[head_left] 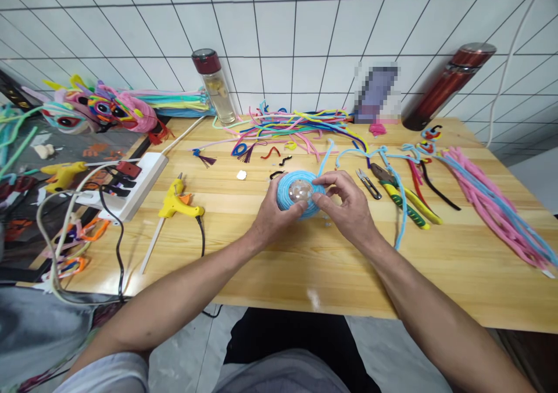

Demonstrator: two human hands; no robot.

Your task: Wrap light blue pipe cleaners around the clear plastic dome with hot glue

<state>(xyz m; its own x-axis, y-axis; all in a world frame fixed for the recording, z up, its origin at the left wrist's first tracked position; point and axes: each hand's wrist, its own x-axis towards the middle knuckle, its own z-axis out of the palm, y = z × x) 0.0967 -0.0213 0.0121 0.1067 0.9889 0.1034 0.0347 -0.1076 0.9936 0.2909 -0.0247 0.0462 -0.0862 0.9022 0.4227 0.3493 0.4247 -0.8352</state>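
Holding a clear ball [300,190] mostly wrapped in blue fuzzy wire [285,198] above the desk [270,265], left hand [271,218] and right hand [346,204] both grip it; the top remains bare.

A wall [279,27] of white square tiles with dark grout lines is seen behind a light wooden table [305,259]. A grey tiled floor [192,352] is shown beneath the table's near edge. A dark side surface [26,218] is placed against the table's left end, and even light is cast throughout
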